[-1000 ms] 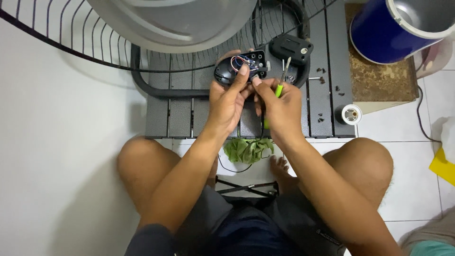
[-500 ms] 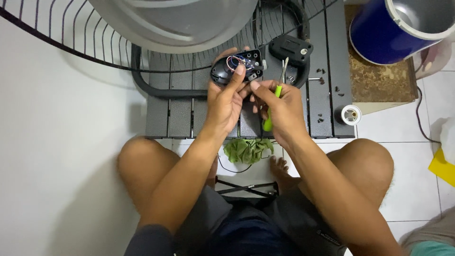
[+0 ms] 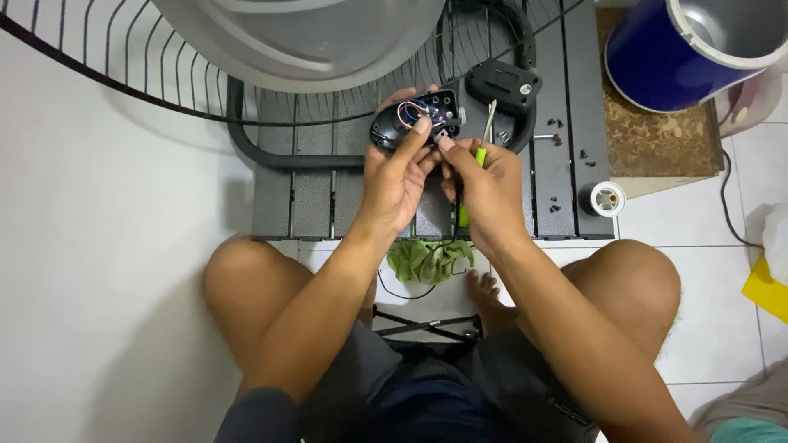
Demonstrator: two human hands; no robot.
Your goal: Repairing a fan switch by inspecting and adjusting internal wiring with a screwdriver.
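Left hand [image 3: 394, 176] clasps the black switch housing [image 3: 414, 121]; right hand [image 3: 484, 180] grips the green screwdriver [image 3: 476, 160] — fingertips pinching inside — barely shifted since.

No screens, signs or labels in view; 1 flat yellow packet [image 3: 767, 289] lies on white floor tiles at right edge, beside a white bag [image 3: 776, 234].

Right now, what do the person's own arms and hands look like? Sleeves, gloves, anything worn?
Both arms are bare from the upper arm to the fingers: no gloves, watch or rings show on the left hand or the right hand. A dark sleeve edge shows at the left upper arm only. Lower down, dark shorts with a small pale mark near the right hem.
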